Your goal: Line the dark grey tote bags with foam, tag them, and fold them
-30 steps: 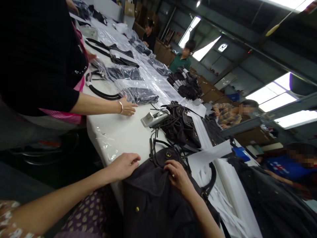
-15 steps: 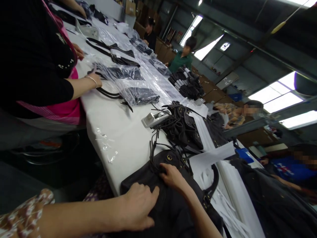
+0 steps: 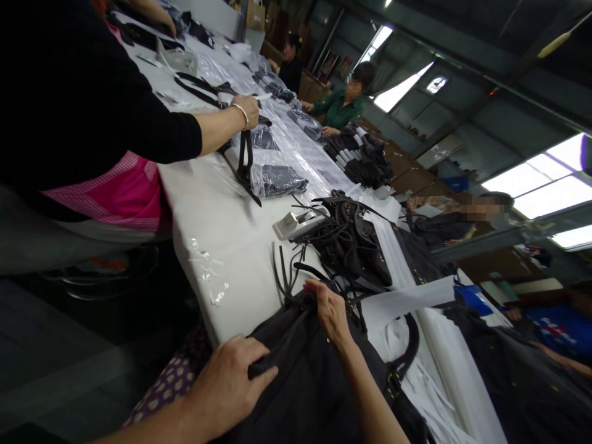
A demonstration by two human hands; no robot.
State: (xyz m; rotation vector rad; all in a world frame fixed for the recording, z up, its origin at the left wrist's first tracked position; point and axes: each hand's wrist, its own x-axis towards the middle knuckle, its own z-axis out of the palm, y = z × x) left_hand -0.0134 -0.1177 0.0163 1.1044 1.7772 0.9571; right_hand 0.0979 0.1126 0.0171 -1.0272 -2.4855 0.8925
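A black handbag [image 3: 296, 388] lies at the near edge of the table under both my hands. My left hand [image 3: 226, 385] pinches its left side, with a fold of fabric between thumb and fingers. Against the bag's bunched top edge rests my right hand [image 3: 332, 314], its fingers stretched out and its thumb not clearly visible. Thin black cords [image 3: 287, 277] stick up from the bag's top, just left of that hand. A dark handle [image 3: 407, 351] curves up on the bag's right side.
Beyond the bag sit a white tape dispenser [image 3: 296, 223] and a heap of black bags [image 3: 351, 237]. White paper strips [image 3: 430, 382] lie at right. A co-worker's hand [image 3: 247, 112] lifts a strapped item on the white table [image 3: 198, 203]. Plastic-wrapped packs [image 3: 280, 180] lie beyond.
My left hand has moved down and left and now grips the bag's side. My right hand has straightened its fingers at the bag's top, which has bunched up. The co-worker's arm has reached further right.
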